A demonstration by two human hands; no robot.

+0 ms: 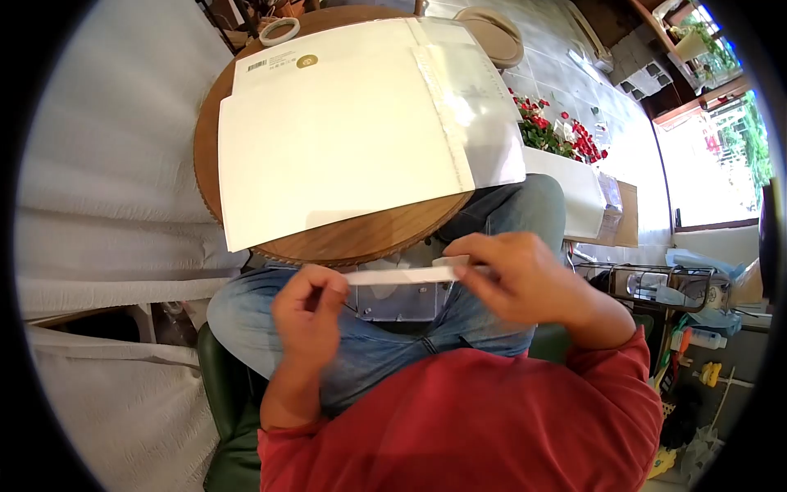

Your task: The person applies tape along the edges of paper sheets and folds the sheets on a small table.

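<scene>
A narrow white strip (402, 276) stretches between my two hands above my lap; whether it is paper or tape I cannot tell. My left hand (310, 310) pinches its left end between thumb and curled fingers. At the other end, my right hand (512, 275) grips the strip, with a small pale flap (451, 261) showing by its fingertips. Just beyond my hands, a large cream-white sheet (336, 139) lies on a round wooden table (369, 232). Clear plastic film (484, 107) extends from the sheet's right side.
A roll of tape (279, 31) sits at the table's far left edge. White curtain fabric (123, 164) hangs on the left. Red flowers (566, 135) stand right of the table, near a cardboard box (625, 215). A wire rack (648, 283) is at my right. A clear container (398, 303) shows between my legs.
</scene>
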